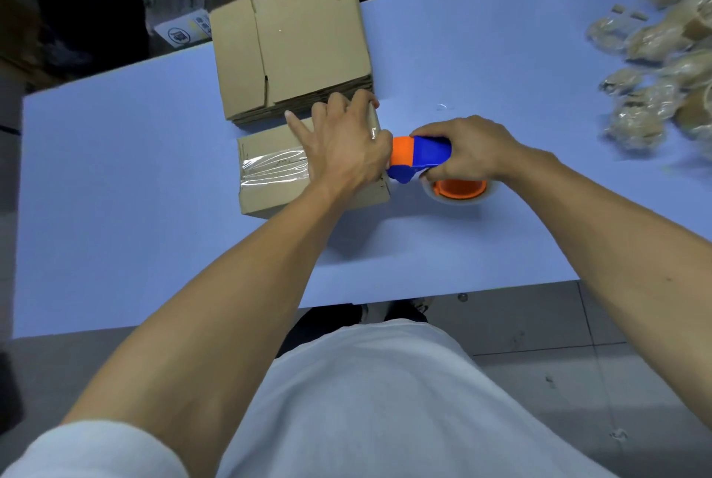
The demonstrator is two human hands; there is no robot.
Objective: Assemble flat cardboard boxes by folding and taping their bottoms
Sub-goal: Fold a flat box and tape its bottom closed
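Your left hand (346,146) lies spread, fingers straight, pressing down on the cardboard box (277,177) at the centre of the frame, over a strip of clear tape (269,167) across its top. Your right hand (468,150) has its fingers wrapped round the blue and orange tape dispenser (418,157), whose front end touches the box's right edge. Just above the box, a stack of flat boxes (293,50) rests on the blue table (135,238). Wrapped bundles (655,65) lie at the upper right
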